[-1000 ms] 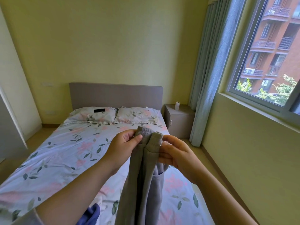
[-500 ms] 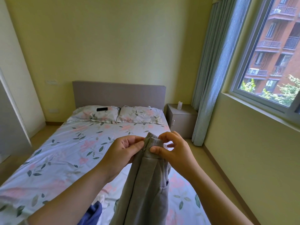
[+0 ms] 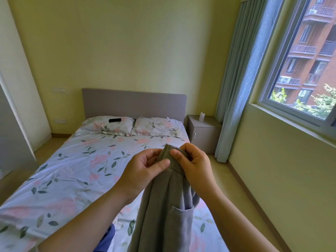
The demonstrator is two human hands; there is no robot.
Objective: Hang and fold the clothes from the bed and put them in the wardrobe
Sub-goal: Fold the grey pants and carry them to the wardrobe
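A grey garment with a patch pocket (image 3: 163, 211) hangs in front of me above the foot of the bed (image 3: 76, 171). My left hand (image 3: 143, 171) pinches its top edge between thumb and fingers. My right hand (image 3: 192, 166) grips the same bunched top edge from the right, thumb on the front. The two hands are close together. A blue piece of clothing (image 3: 105, 240) lies on the bed at the bottom edge, mostly hidden by my left arm.
The bed has a floral sheet, two pillows (image 3: 156, 127) and a black phone (image 3: 115, 120) on the left pillow. A grey nightstand (image 3: 203, 135) with a small white bottle stands right of the bed. Curtain (image 3: 236, 99) and window lie right; a grey door panel (image 3: 11, 135) at left.
My hands have drawn closer together on the garment's top edge, and my right thumb has moved onto the front of the fabric. The garment hangs slightly lower in view.
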